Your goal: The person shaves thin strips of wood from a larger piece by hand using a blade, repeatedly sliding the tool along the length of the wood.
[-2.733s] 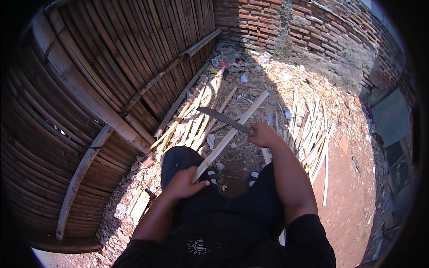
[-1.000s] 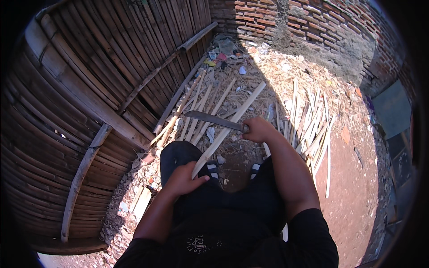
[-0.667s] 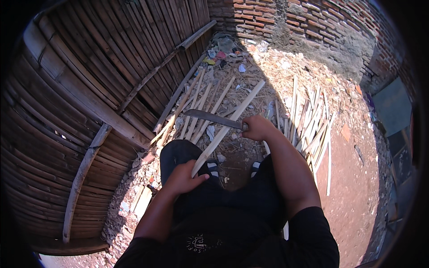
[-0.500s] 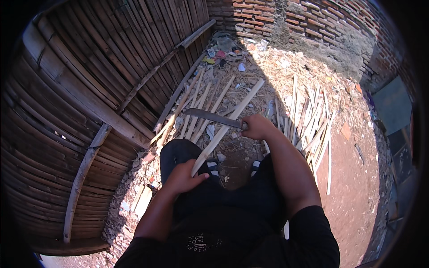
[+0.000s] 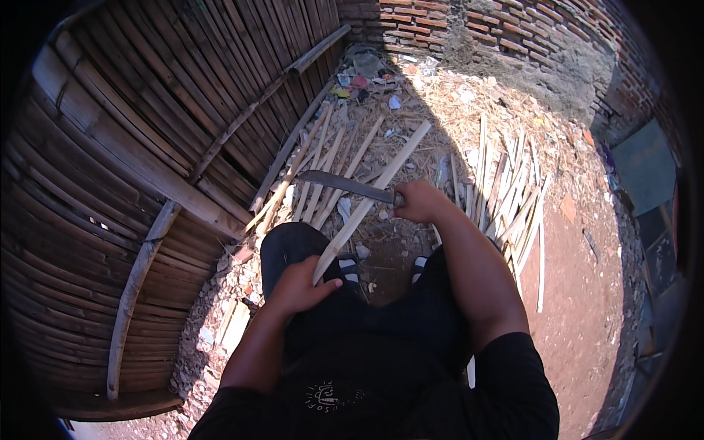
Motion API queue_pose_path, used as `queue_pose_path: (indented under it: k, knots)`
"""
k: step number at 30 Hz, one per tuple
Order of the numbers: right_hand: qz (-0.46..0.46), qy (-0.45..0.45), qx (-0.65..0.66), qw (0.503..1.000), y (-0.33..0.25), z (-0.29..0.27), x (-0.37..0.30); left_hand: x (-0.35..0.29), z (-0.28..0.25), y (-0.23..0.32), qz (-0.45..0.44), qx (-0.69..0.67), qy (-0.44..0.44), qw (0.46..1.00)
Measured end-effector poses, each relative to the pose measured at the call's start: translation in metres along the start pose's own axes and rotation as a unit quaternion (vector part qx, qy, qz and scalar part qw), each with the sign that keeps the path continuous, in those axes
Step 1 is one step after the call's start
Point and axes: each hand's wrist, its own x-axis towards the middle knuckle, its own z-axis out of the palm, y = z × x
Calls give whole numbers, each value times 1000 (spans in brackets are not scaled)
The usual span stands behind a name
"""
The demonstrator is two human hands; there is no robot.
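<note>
A long pale bamboo strip [image 5: 364,207] slants away from my lap toward the far right. My left hand [image 5: 299,284] is closed around its near end, above my left thigh. In my right hand [image 5: 419,202] is the handle of a machete [image 5: 345,183], its dark, curved-tip blade pointing left. The blade crosses the strip a little beyond its middle and appears to lie against it; the exact contact of the edge is not visible. My right fingers wrap the handle and hide most of it.
A bamboo-slat wall [image 5: 147,147] rises close on the left. More bamboo strips [image 5: 506,191] lie piled on the ground at the right, and several others beyond my left knee. Litter and straw [image 5: 396,81] cover the ground before the brick wall [image 5: 506,37].
Both hands keep their grips on the strip and the machete. Strip, blade and right hand sit slightly higher and further left in the picture, and the whole view has shifted a little.
</note>
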Motion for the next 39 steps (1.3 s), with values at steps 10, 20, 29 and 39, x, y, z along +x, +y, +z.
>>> queue_pose_path:
  k: [10, 20, 29, 39]
  knots:
    - [2, 0, 1, 1000, 2, 4, 2, 0, -3, 6, -13, 4, -12, 1000]
    - [7, -9, 13, 1000, -3, -3, -4, 0, -3, 4, -15, -19, -24, 999]
    - [2, -9, 10, 1000, 3, 2, 0, 1, -6, 2, -10, -31, -36, 999]
    - [2, -1, 23, 1000, 1, 2, -1, 0, -6, 2, -15, -42, -31, 999]
